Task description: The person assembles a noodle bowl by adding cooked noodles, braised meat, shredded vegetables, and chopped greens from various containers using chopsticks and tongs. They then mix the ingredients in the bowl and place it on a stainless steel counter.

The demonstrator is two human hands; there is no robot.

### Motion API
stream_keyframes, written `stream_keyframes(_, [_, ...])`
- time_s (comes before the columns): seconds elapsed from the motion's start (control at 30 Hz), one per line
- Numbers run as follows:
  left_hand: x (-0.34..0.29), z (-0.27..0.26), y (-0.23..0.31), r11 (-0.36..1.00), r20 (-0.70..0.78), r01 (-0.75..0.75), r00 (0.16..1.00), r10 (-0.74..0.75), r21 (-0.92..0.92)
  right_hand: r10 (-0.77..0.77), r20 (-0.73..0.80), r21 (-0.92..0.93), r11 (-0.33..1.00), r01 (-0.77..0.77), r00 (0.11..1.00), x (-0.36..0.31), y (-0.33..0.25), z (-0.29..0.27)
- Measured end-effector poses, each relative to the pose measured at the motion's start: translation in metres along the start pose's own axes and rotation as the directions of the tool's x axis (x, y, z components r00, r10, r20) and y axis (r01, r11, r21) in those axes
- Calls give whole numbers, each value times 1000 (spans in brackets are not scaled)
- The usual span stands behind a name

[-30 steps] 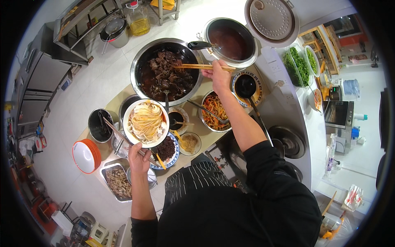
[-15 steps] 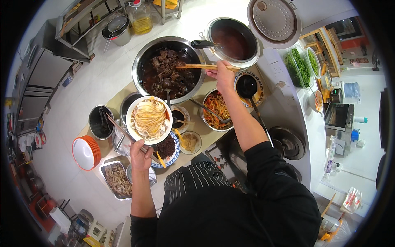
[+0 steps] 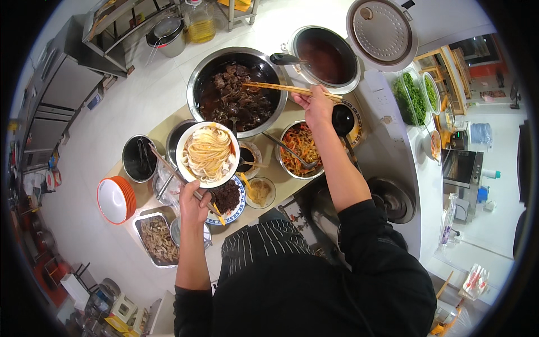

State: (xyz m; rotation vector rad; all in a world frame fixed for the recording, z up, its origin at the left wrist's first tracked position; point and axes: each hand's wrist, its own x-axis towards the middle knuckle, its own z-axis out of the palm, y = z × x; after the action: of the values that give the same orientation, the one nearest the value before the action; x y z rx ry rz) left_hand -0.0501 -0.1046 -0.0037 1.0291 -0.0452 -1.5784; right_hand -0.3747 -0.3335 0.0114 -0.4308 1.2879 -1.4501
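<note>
Person's left hand [image 3: 193, 203]: clamped on white bowl [image 3: 210, 184] of noodles [image 3: 206, 153]. Right hand [image 3: 316, 105]: closed around wooden chopsticks [image 3: 281, 87], tips at meat [image 3: 231, 84] in steel basin [image 3: 191, 94].

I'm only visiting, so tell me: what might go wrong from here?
The left hand grips the noodle bowl at one edge alongside a long, thin utensil, so the bowl might tip and spill.

The right hand has wooden chopsticks reaching into dark meat sitting in liquid; a lifted piece could slip and splash.
</note>
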Motion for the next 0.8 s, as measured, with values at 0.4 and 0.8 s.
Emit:
stream_keyframes(0.4, [7, 14, 1, 999, -8, -26, 1000, 26, 24, 239, 311, -125, 970, -210, 920, -120, -42, 43])
stream_keyframes(0.8, [-22, -18, 5, 1000, -26, -22, 999, 22, -14, -352, 781, -471, 211, 856, 516, -47, -23, 8])
